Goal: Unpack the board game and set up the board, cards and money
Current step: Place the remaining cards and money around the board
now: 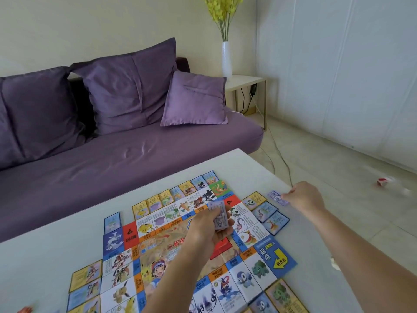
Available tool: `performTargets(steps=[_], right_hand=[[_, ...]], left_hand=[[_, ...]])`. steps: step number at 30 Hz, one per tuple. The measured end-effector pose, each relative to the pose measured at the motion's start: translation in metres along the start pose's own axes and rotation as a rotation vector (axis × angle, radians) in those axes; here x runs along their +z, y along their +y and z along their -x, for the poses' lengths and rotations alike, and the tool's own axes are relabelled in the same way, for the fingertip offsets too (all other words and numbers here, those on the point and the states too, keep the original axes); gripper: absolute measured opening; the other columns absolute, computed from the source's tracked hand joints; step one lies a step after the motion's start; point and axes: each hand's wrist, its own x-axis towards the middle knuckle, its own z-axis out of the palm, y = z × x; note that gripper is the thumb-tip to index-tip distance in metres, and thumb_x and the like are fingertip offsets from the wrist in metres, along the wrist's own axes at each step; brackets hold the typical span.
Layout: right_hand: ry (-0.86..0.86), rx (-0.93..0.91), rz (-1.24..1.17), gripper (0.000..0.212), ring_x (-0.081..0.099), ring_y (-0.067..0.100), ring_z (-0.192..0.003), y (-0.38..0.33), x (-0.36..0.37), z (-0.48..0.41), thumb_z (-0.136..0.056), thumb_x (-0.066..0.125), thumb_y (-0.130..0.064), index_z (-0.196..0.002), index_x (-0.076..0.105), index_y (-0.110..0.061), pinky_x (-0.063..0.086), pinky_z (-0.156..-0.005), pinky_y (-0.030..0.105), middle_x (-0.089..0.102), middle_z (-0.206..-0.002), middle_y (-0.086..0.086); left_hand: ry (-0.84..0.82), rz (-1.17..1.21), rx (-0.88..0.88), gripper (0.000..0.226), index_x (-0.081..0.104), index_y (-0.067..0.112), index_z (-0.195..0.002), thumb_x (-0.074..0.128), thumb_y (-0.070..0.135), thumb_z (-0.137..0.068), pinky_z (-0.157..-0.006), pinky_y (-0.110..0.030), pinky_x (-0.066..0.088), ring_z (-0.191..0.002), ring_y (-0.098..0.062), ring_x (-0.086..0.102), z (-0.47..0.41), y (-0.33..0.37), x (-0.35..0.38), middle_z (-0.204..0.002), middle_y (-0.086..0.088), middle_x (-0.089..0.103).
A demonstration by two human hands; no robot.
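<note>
Board: square, colourful printed paper game board (277, 256), lying flat and unfolded on the middle of the white table (45, 263), with its blue arrow corner toward the right.
Cards: small yellow- and blue-bordered property cards (264, 213), laid face up in rows just outside the board's far, left, right and near edges.
Left hand: left hand (209, 224), raised over the centre of the board; thumb and curled fingers grip a stack of purple paper banknotes (217, 216), held clear of the board.
Right hand: right hand (302, 196), stretched out to the right of the board; fingers drawn together, pinching the near end of a single purple banknote (277, 197). Whether the note lies flat on the table cannot be told.
Single note, position: beyond the right-hand row of cards, near the table's far right edge.
Background: purple fabric sofa (112, 159) with matching cushions behind the table; white vase (226, 58) of yellow flowers on a pale side table (243, 81).
Floor: blurred red-and-white object (383, 181) at the right.
</note>
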Motion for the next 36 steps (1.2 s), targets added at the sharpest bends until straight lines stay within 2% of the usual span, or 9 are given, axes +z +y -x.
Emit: performTargets(steps=[3,7,11,16,20,25,28,33,36], right_hand=[[0.009,0.005,0.05,0.025,0.055,0.027,-0.074,-0.002,0.002,0.002,-0.084,0.069,-0.027,-0.077,0.059,-0.004,0.035,-0.056,0.026,0.058,-0.077,0.011],[0.025,0.001,0.078,0.034,0.052,0.027,-0.069,-0.003,0.003,0.005,-0.085,0.066,-0.025,-0.062,0.046,-0.01,0.028,-0.046,0.024,0.051,-0.066,0.006],[0.063,-0.038,0.074,0.034,0.053,0.028,-0.072,-0.003,0.003,0.011,-0.088,0.063,-0.024,-0.064,0.045,-0.009,0.03,-0.05,0.027,0.055,-0.071,0.009],[0.187,-0.347,-0.093,0.034,0.055,0.03,-0.067,-0.027,-0.007,0.031,-0.099,0.047,-0.026,-0.074,0.051,-0.004,0.033,-0.058,0.033,0.055,-0.066,0.01],[-0.081,-0.525,-0.264,0.026,0.055,0.013,-0.059,-0.076,-0.026,0.063,-0.096,0.052,-0.024,-0.082,0.068,-0.009,0.046,-0.057,0.028,0.064,-0.069,0.001],[-0.559,-0.616,-0.445,0.022,0.066,0.008,-0.069,-0.114,-0.036,0.112,-0.096,0.055,-0.022,-0.097,0.073,-0.01,0.052,-0.065,0.017,0.072,-0.079,-0.001],[-0.668,-0.659,-0.402,0.021,0.068,0.007,-0.077,-0.122,-0.03,0.127,-0.095,0.057,-0.027,-0.101,0.073,-0.015,0.052,-0.07,0.018,0.074,-0.087,-0.002],[-0.701,-0.737,-0.269,0.007,0.059,-0.004,-0.066,-0.136,-0.014,0.141,-0.087,0.066,-0.034,-0.084,0.073,-0.032,0.045,-0.066,0.018,0.068,-0.071,-0.015],[-0.684,-0.742,-0.257,0.008,0.057,0.001,-0.065,-0.146,-0.002,0.146,-0.085,0.069,-0.034,-0.085,0.074,-0.028,0.045,-0.063,0.018,0.071,-0.079,0.001]], left_hand=[[0.005,0.019,-0.014,0.027,0.063,0.0,-0.092,0.04,0.01,-0.101,-0.05,-0.027,0.051,-0.066,-0.021,0.059,0.001,-0.001,-0.002,-0.081,-0.015,0.06],[-0.016,0.05,-0.018,0.024,0.062,0.0,-0.09,0.041,0.008,-0.1,-0.06,-0.031,0.052,-0.069,-0.023,0.06,0.005,-0.001,-0.006,-0.082,-0.016,0.06],[-0.043,0.073,-0.021,0.021,0.061,-0.002,-0.097,0.041,0.006,-0.099,-0.058,-0.031,0.056,-0.072,-0.025,0.062,0.009,-0.001,-0.009,-0.084,-0.017,0.062],[-0.06,-0.006,0.008,0.017,0.06,-0.002,-0.103,0.044,0.005,-0.098,-0.061,-0.033,0.059,-0.072,-0.026,0.064,0.012,-0.003,-0.017,-0.085,-0.018,0.063],[0.03,-0.19,0.098,0.008,0.062,0.006,-0.093,0.055,0.008,-0.094,-0.072,-0.035,0.059,-0.072,-0.022,0.066,0.02,-0.005,-0.026,-0.087,-0.014,0.065],[0.114,-0.363,0.247,0.011,0.064,0.008,-0.082,0.067,0.018,-0.087,-0.057,-0.022,0.056,-0.061,-0.016,0.067,0.034,-0.002,-0.044,-0.074,-0.005,0.07],[0.149,-0.498,0.328,0.02,0.064,0.008,-0.081,0.07,0.026,-0.084,-0.049,-0.016,0.05,-0.044,-0.004,0.058,0.041,0.002,-0.055,-0.064,0.002,0.068],[0.138,-0.661,0.457,0.026,0.064,0.006,-0.076,0.07,0.03,-0.083,-0.043,-0.014,0.041,-0.038,-0.002,0.049,0.051,0.009,-0.073,-0.056,0.004,0.062],[0.14,-0.675,0.487,0.034,0.064,-0.004,-0.082,0.07,0.029,-0.084,-0.04,-0.012,0.037,-0.036,0.0,0.047,0.054,0.014,-0.087,-0.056,0.001,0.06]])
